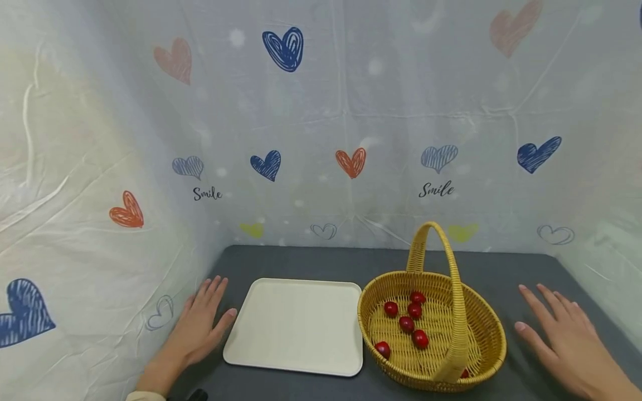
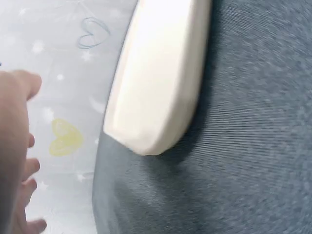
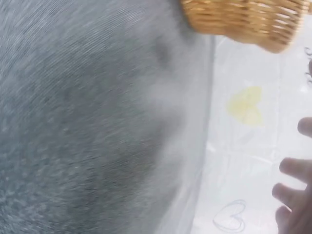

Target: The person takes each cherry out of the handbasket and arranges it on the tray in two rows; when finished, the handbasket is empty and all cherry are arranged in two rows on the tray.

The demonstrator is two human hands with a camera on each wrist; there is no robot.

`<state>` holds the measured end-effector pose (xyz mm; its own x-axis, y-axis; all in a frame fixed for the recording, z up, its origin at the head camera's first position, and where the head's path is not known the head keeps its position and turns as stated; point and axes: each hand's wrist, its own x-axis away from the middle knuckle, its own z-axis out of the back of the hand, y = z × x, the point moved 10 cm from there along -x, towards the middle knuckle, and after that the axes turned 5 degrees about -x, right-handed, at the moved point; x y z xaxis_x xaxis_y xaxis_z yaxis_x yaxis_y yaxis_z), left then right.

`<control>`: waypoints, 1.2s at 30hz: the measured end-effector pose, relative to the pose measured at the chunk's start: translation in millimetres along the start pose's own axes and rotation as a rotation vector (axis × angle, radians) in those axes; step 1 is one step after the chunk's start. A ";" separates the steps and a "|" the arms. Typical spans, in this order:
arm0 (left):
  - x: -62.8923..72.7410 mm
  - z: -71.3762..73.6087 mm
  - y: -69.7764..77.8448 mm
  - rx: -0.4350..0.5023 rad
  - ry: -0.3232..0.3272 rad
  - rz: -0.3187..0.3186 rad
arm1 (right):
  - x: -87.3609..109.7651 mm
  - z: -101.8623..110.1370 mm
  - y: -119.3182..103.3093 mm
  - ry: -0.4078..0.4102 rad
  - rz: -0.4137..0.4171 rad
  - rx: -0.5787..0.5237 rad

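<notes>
In the head view my left hand [image 1: 202,322] is at the left of the grey table, fingers extended, nearest to a cream rectangular tray [image 1: 296,327]. On the right my right hand [image 1: 569,340] has its fingers spread and holds nothing. Between tray and right hand stands a yellow wicker basket [image 1: 486,317] with a tall arched handle. Several dark red cherry-like fruits [image 1: 406,324] lie in it, mostly toward its left side. One more is partly hidden behind the handle's base. The left wrist view shows a corner of the tray [image 2: 151,87]; the right wrist view, part of the basket [image 3: 239,19].
A pale curtain [image 1: 311,122] printed with hearts and "Smile" hangs behind and along both sides of the table [image 1: 311,259]. The basket stands close against the tray's right edge. A small black object [image 1: 198,395] shows at the bottom edge near the left wrist.
</notes>
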<state>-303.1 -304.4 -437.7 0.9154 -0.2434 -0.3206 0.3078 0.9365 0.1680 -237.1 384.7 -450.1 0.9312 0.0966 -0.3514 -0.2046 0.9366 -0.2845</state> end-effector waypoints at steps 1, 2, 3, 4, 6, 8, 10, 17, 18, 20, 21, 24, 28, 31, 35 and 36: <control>0.4 3.4 0.4 0.036 0.020 -0.008 | 0.8 3.0 -2.2 0.010 0.018 -0.050; 0.9 6.8 0.3 0.075 0.039 -0.015 | 2.1 6.0 -4.4 0.018 0.033 -0.102; 1.2 10.6 0.3 0.118 0.059 -0.021 | 3.2 9.2 -6.6 0.027 0.042 -0.147; 1.6 15.3 0.8 0.158 0.084 -0.026 | 4.0 12.1 -9.0 0.033 0.049 -0.187; 1.8 24.2 0.9 0.237 0.128 -0.025 | 4.9 17.9 -12.4 0.038 0.053 -0.257; 2.1 32.7 2.6 0.317 0.168 -0.029 | 4.8 21.9 -14.3 0.028 0.029 -0.293; 1.6 41.1 7.8 0.419 0.201 -0.055 | 2.9 24.6 -15.2 0.009 -0.009 -0.303; -6.6 53.2 35.0 0.919 0.117 -0.186 | -5.3 31.1 -22.3 0.013 -0.069 -0.321; -8.0 54.1 38.8 0.961 0.103 -0.197 | -6.0 32.2 -24.3 0.027 -0.056 -0.351; -10.6 55.7 46.7 1.014 0.079 -0.213 | -7.1 34.6 -29.3 0.061 -0.028 -0.414; -11.9 56.7 51.5 1.035 0.068 -0.225 | -7.5 35.4 -31.9 0.074 -0.012 -0.448; -15.1 60.4 67.0 1.085 0.045 -0.262 | -9.1 37.0 -39.5 0.100 0.040 -0.545; -20.7 62.8 89.0 1.146 0.013 -0.302 | -10.7 33.2 -46.8 0.114 0.077 -0.634; -26.7 61.4 106.0 1.157 -0.009 -0.323 | -10.8 25.9 -49.6 0.104 0.071 -0.694; -35.0 55.1 130.7 1.155 -0.048 -0.359 | -10.8 10.7 -51.4 0.075 0.042 -0.747; -36.6 52.5 137.1 1.161 -0.064 -0.368 | -10.8 6.1 -51.0 0.067 0.028 -0.747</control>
<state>-280.8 -180.3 -354.0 0.7258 -0.4892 -0.4837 0.5702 0.0345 0.8207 -234.9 337.9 -426.4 0.9072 0.0741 -0.4141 -0.4004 0.4541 -0.7959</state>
